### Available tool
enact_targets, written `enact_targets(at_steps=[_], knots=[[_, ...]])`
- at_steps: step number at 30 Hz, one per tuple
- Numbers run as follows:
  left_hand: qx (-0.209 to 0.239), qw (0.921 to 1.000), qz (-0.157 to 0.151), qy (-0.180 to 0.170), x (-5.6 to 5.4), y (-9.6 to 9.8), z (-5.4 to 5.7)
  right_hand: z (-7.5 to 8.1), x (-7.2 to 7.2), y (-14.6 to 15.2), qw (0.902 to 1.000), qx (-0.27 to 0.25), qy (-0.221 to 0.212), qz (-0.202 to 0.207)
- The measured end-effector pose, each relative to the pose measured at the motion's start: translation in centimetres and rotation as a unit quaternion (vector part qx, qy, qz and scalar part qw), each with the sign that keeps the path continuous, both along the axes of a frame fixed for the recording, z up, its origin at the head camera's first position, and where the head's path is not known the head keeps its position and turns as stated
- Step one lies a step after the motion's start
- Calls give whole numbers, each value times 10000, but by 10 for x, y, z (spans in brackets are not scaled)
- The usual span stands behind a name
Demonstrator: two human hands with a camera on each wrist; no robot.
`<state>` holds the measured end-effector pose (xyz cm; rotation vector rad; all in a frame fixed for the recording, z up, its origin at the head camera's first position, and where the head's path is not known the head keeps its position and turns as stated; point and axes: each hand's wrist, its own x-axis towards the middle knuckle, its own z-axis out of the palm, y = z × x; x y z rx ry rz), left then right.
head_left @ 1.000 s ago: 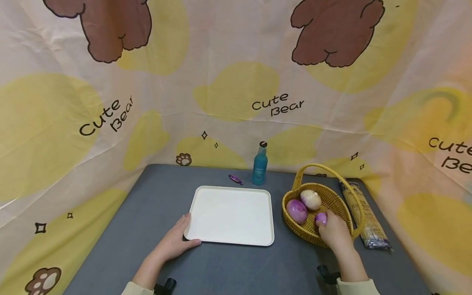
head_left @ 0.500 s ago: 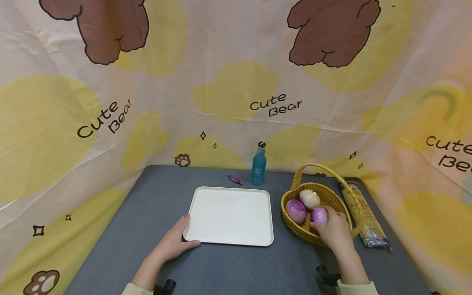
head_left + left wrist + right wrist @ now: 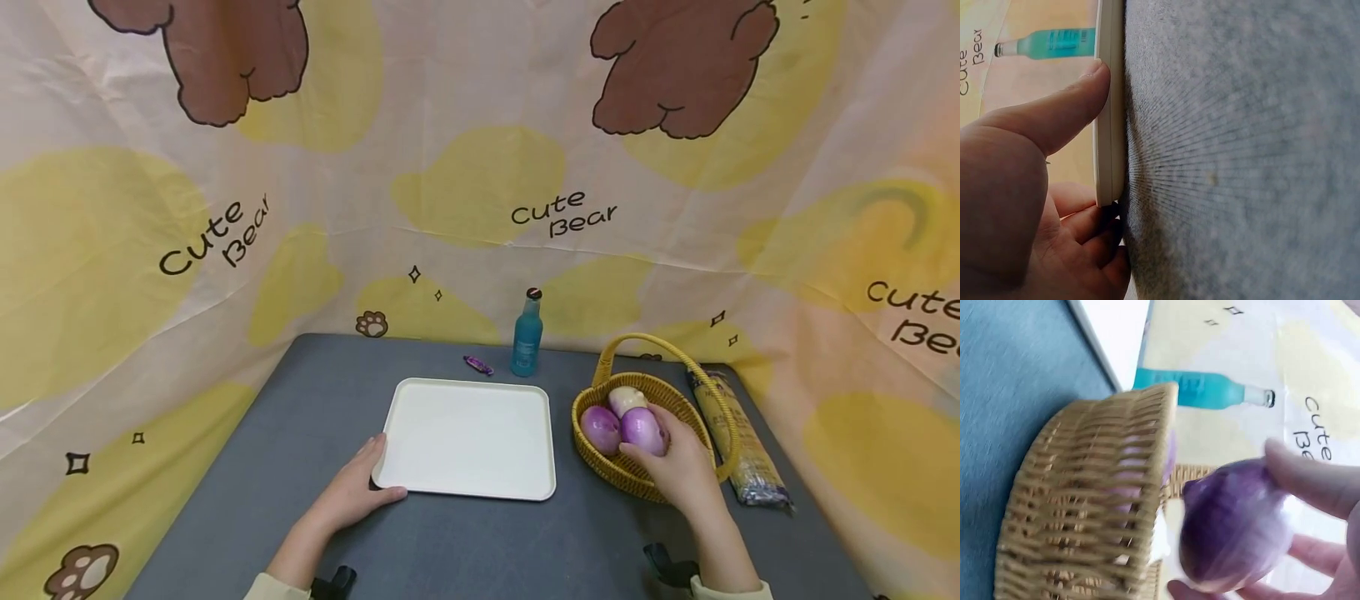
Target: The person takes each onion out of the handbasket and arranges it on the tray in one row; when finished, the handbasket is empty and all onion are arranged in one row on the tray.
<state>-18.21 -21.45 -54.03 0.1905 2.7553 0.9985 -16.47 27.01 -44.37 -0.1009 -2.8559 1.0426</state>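
Observation:
My right hand (image 3: 686, 467) grips a purple onion (image 3: 642, 432) between thumb and fingers. In the right wrist view this onion (image 3: 1235, 531) is raised above the rim of the wicker basket (image 3: 1079, 506). Inside the yellow wicker basket (image 3: 618, 477) lie another purple onion (image 3: 601, 429) and a whitish onion-like bulb (image 3: 626, 400), partly hidden by the held onion. My left hand (image 3: 351, 493) holds the near left corner of a white tray (image 3: 472, 437), which lies flat on the table. The left wrist view shows the thumb (image 3: 1075, 112) against the tray's near edge and the other fingers curled at its left side.
A blue bottle (image 3: 527, 340) stands upright behind the tray. To its left lies a small purple-wrapped candy (image 3: 477, 365). A long yellowish plastic package (image 3: 750, 450) lies right of the basket, whose tall handle (image 3: 660, 340) arches over it. A patterned cloth (image 3: 450, 183) hangs behind the grey table (image 3: 480, 550).
My right hand has raised the purple onion from the basket's bottom and shifted slightly left and away, now partly covering the whitish bulb. The left hand and the tray have not moved.

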Motion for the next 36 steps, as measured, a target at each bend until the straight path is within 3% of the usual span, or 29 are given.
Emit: enact_targets(at_steps=[6,13,22,29,36], knots=[[-34,10000,-10,32,-1,1,0,8,0,-10,9986,-326,414,-18],[-50,9999,-9,100,-2,1,-2,7,-3,-19,9960,-523,723,30],[-53,9999,-12,108,-1,2,-3,8,-4,-36,9944,-684,794,105],[-45,9999,13,114,0,1,0,6,-13,-54,9897,-871,1067,382],[-38,10000,42,81,0,1,2,10,-22,-68,9884,-803,1239,359]])
